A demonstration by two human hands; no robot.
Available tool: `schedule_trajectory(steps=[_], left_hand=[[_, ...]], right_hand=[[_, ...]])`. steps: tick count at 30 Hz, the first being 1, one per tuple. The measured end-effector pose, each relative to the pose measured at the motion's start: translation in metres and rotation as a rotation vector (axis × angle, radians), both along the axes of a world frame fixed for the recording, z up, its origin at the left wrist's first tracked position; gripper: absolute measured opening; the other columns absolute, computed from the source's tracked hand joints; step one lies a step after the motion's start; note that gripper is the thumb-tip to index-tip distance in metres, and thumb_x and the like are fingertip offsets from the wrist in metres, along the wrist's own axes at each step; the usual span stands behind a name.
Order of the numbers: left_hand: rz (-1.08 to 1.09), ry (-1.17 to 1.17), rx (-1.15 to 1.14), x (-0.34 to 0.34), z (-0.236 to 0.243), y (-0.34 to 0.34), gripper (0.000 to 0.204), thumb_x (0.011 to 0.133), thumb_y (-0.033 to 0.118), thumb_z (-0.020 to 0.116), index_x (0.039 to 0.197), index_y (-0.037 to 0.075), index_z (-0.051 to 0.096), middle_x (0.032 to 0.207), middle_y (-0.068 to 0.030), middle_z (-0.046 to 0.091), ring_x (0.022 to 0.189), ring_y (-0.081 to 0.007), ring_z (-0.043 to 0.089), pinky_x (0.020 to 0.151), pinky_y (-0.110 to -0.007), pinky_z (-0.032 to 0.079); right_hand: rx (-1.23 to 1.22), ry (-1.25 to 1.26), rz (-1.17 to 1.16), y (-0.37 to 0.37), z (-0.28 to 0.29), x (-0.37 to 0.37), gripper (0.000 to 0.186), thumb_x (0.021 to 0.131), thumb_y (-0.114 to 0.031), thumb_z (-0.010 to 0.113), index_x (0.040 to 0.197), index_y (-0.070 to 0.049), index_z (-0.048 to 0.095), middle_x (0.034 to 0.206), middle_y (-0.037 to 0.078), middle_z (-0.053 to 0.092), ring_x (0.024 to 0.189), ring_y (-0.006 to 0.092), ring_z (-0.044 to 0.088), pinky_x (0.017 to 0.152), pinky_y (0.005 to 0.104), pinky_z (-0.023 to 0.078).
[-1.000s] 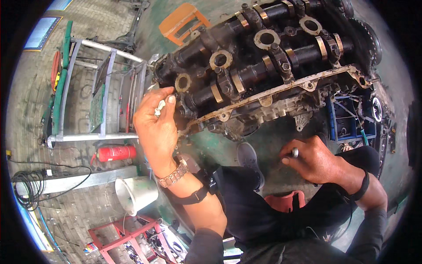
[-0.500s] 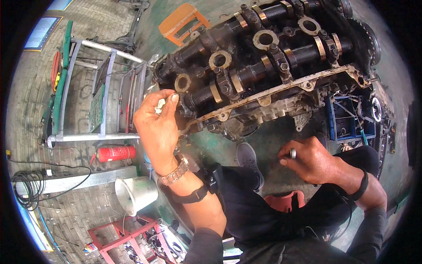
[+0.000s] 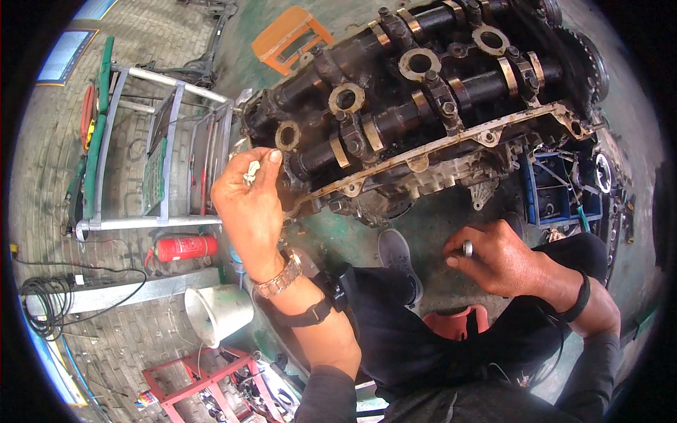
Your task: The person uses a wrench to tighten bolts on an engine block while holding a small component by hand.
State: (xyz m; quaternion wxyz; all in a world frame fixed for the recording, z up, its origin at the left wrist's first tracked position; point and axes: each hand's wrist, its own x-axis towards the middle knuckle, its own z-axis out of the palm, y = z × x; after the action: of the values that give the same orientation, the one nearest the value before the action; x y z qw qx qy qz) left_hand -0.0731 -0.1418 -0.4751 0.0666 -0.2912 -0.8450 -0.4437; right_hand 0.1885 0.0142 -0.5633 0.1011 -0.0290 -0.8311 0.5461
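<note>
A black, oily engine cylinder head [image 3: 441,134] with two camshafts and several round metal rings stands tilted in front of me. Beside its near left corner is my left hand [image 3: 247,208], its fingers closed round a crumpled white scrap [image 3: 252,171] that looks like tissue or paper. Lower and to the right, over my lap, my right hand [image 3: 501,259] is curled shut on a small metal piece. Only the round silver end of that piece [image 3: 467,248] shows between thumb and fingers; the rest is hidden in the palm.
At left stands a metal frame rack [image 3: 151,224], with a red fire extinguisher [image 3: 185,248] and a white bucket [image 3: 218,314] below it. A blue parts crate [image 3: 564,194] sits at right. Behind the engine part is an orange stool [image 3: 293,35]. My shoe [image 3: 400,264] rests beneath.
The engine part and my left hand sit slightly further left in the picture. Both hands keep their grip; my right hand has hardly moved.
</note>
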Motion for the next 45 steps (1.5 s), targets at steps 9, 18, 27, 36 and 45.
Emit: schedule_trajectory(steps=[9, 18, 27, 36, 45], left_hand=[[-0.055, 0.032, 0.031, -0.0042, -0.0026, -0.0016, 0.014, 0.086, 0.009, 0.076, 0.088, -0.003, 0.069, 0.076, -0.0012, 0.062, 0.073, -0.0074, 0.051, 0.067, -0.024, 0.043], [-0.035, 0.012, 0.104, -0.0003, -0.0033, 0.0013, 0.013, 0.085, 0.007, 0.076, 0.09, -0.003, 0.07, 0.08, -0.0026, 0.065, 0.076, -0.0087, 0.055, 0.07, -0.025, 0.045], [0.116, -0.072, 0.038, -0.0069, -0.0032, -0.0021, 0.015, 0.085, 0.009, 0.076, 0.093, -0.002, 0.071, 0.086, -0.0038, 0.068, 0.08, -0.0094, 0.057, 0.075, -0.027, 0.047], [0.065, -0.079, -0.014, -0.004, -0.0025, -0.0027, 0.015, 0.085, 0.009, 0.077, 0.094, -0.002, 0.071, 0.085, -0.0046, 0.068, 0.08, -0.0099, 0.059, 0.075, -0.025, 0.047], [-0.034, -0.061, 0.078, 0.0021, -0.0004, -0.0002, 0.017, 0.084, 0.011, 0.078, 0.087, -0.003, 0.069, 0.078, -0.0028, 0.064, 0.075, -0.0089, 0.055, 0.07, -0.025, 0.045]], right_hand=[[0.034, -0.079, 0.037, 0.0036, 0.0029, 0.0025, 0.013, 0.086, -0.007, 0.069, 0.097, -0.001, 0.065, 0.086, 0.017, 0.07, 0.076, 0.0352, 0.07, 0.066, 0.0387, 0.055], [0.029, 0.003, -0.002, 0.0012, 0.0023, 0.001, 0.01, 0.086, -0.01, 0.069, 0.093, -0.005, 0.063, 0.074, 0.014, 0.065, 0.066, 0.0357, 0.065, 0.056, 0.0425, 0.049], [0.03, -0.068, 0.036, 0.0036, 0.0044, 0.0014, 0.013, 0.086, -0.006, 0.069, 0.096, -0.001, 0.064, 0.085, 0.016, 0.069, 0.076, 0.0352, 0.069, 0.065, 0.0385, 0.054], [0.042, -0.072, 0.044, 0.0045, 0.0054, 0.0023, 0.013, 0.086, -0.007, 0.069, 0.097, -0.001, 0.064, 0.085, 0.017, 0.069, 0.076, 0.0348, 0.07, 0.065, 0.0385, 0.054], [0.011, 0.008, -0.006, 0.001, 0.0016, 0.0013, 0.011, 0.087, -0.01, 0.069, 0.093, -0.004, 0.062, 0.074, 0.014, 0.065, 0.067, 0.0359, 0.065, 0.057, 0.0428, 0.05]])
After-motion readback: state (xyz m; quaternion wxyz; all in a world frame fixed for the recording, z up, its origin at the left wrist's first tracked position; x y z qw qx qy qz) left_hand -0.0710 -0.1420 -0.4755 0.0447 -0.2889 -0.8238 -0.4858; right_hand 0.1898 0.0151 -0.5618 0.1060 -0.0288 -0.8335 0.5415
